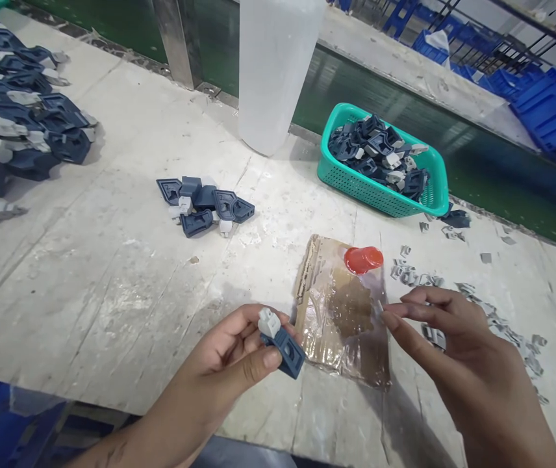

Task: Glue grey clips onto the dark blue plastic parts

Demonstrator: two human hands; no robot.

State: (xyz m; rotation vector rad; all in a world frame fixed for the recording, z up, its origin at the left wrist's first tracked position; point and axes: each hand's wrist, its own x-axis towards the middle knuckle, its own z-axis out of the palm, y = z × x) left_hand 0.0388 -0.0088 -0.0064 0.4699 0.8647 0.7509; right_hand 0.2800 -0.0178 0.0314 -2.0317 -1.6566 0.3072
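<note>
The left hand [232,354] pinches a dark-blue plastic part with a grey clip [280,341] above the table edge. The right hand [446,335] pinches something tiny (unclear). The teal perforated basket [356,185] holds similar blue-grey parts [380,153].

The white container [278,71] runs off the top edge. The far-left parts pile [10,117] is cut by the left edge. What the right hand [458,351] pinches is too small to tell.

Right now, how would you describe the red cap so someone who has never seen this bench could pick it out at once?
Start at the teal basket of dark blue parts by the conveyor edge. Just in front of it, a glossy piece of cardboard lies on the white table. The red cap sits at its far corner, the only red thing among blue and grey parts.
</note>
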